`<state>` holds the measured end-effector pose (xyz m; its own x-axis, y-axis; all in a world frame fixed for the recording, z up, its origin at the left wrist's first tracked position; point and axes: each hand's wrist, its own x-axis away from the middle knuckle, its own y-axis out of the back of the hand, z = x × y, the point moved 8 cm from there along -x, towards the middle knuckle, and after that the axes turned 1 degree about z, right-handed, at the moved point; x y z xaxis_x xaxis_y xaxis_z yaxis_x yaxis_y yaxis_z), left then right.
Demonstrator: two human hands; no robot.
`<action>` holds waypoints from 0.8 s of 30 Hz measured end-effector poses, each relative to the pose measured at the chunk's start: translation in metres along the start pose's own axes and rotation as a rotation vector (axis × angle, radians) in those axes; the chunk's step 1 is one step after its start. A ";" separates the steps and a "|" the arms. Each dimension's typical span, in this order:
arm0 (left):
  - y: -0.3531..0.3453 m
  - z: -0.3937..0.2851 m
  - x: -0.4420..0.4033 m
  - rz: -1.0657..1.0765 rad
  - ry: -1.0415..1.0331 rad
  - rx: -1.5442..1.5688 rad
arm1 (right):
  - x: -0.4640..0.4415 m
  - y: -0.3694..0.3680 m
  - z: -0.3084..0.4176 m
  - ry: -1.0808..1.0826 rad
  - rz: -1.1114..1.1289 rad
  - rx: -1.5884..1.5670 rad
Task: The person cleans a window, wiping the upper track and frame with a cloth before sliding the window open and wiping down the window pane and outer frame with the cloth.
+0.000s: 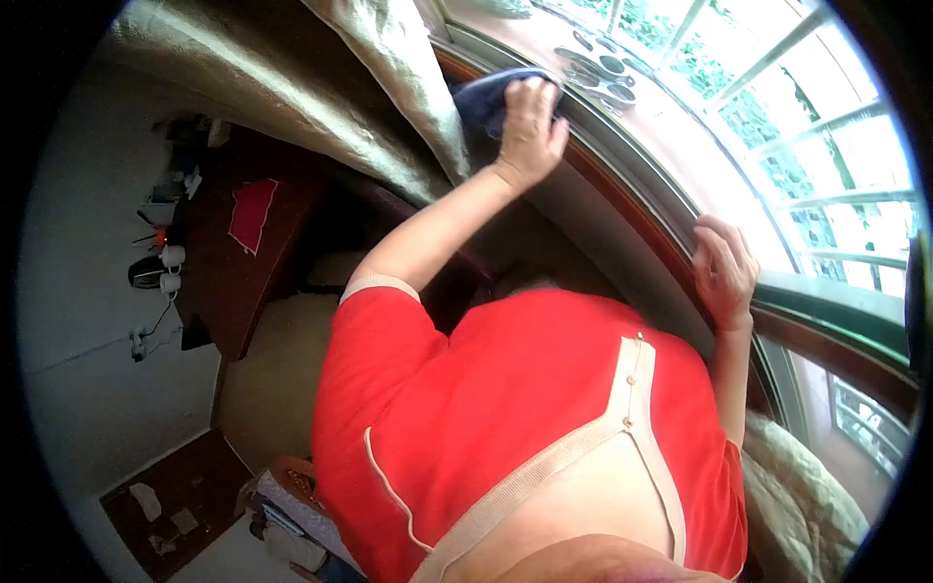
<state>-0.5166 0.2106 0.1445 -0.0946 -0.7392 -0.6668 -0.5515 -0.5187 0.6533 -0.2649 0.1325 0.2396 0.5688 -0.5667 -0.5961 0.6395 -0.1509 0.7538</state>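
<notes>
In the head view, the left hand (528,131) grips a dark blue cloth (476,102) against the window frame (630,155), just beside a pale curtain (413,83). The right hand (724,270), fingers half bent, is at the same frame (whether it grips, I cannot tell). Bars (768,61) stand beyond the sill (695,146).

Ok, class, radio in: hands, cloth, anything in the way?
Left hand on dark cloth, at window frame. Right hand at the frame, no cloth. Pale curtain close beside the cloth, possibly in the way.
</notes>
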 end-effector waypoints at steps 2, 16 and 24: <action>-0.007 -0.052 0.008 0.000 -0.076 0.081 | -0.001 0.002 0.000 -0.020 0.025 -0.017; -0.054 -0.234 0.041 0.092 -0.270 0.221 | 0.055 0.073 0.023 -0.031 -0.133 -0.183; -0.074 -0.286 0.054 0.082 -0.369 0.268 | 0.104 0.101 0.013 -0.262 -0.247 -0.163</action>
<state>-0.2439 0.0863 0.1631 -0.4091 -0.5456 -0.7314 -0.7200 -0.2994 0.6261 -0.1483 0.0477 0.2573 0.2495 -0.7200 -0.6476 0.8264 -0.1903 0.5299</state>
